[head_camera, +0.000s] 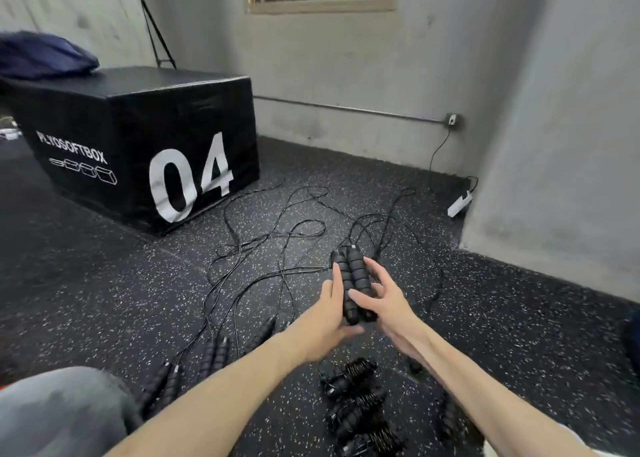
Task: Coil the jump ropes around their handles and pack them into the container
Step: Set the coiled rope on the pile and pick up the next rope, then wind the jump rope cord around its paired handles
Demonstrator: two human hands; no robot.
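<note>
Speckled rubber gym floor (104,301), grey walls. Pair of black ribbed jump-rope handles (353,283) raised above that floor, gripped side by side: left hand (329,313) cupped beneath, right hand (384,299) curled over. Loose black cords (263,249) sprawled beyond. Coiled ropes (356,404) below the forearms, uncoiled handles (214,352) left. Black plyo box (138,152) marked 04 farther back.

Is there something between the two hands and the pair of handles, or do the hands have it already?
Nothing stands between. The left hand and the right hand both touch the pair of handles, whose rope trails uncoiled over the floor.
</note>
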